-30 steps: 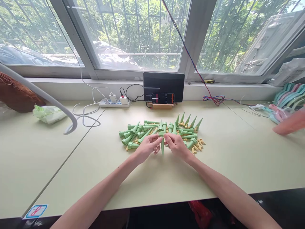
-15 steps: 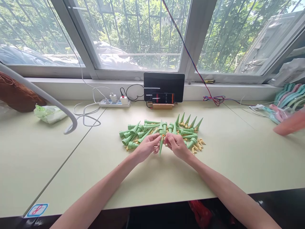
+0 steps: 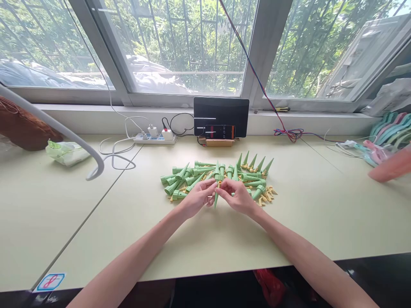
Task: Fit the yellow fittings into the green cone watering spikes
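Note:
A green plastic plant-watering spike (image 3: 216, 202) points down toward me between my hands. A small yellow valve piece (image 3: 219, 184) sits on its upper side, its open end facing me. My left hand (image 3: 201, 196) is closed on the spike from the left. From the right, my right hand (image 3: 236, 194) pinches at the yellow valve, thumb and forefinger together; its fingertips partly cover the spike. Several loose green spikes (image 3: 195, 172) lie heaped just beyond my hands. At the back right of the heap, several spikes with yellow valves (image 3: 252, 161) point upward.
Small yellow pieces (image 3: 267, 196) lie scattered right of the heap. A phone (image 3: 220, 131) leans on a dark tablet (image 3: 221, 112) by the window. A power strip (image 3: 154, 138) with cables is at back left. A white curved bar (image 3: 64, 115) crosses the left side.
My right hand has shifted slightly left, and its thumb and forefinger have come onto the yellow valve. My left hand and the spike stay almost where they were.

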The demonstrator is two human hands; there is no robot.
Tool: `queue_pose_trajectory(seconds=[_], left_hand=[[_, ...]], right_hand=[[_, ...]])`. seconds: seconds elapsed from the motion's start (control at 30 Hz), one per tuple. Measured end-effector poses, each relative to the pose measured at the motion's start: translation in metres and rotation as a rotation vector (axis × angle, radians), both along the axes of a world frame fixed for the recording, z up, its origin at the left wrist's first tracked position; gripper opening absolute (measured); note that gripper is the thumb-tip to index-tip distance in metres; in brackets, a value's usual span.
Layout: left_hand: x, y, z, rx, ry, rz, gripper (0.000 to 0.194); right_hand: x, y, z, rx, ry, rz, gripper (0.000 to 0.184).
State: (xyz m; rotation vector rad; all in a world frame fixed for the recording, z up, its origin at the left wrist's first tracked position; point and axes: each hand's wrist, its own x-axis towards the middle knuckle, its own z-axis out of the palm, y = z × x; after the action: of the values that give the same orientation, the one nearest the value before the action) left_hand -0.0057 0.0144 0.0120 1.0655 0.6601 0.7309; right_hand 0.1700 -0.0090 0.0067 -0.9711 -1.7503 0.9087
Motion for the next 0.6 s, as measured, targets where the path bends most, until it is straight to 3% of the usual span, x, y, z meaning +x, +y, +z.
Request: queue_pose_trajectory(seconds=[0.6], left_hand=[[0.0034, -0.0048, 0.0002, 0.185, 0.070, 0.052, 0.034]], right_hand=[[-0.0007, 0.0020, -0.0038, 0.031, -0.002, 0.003, 0.031]])
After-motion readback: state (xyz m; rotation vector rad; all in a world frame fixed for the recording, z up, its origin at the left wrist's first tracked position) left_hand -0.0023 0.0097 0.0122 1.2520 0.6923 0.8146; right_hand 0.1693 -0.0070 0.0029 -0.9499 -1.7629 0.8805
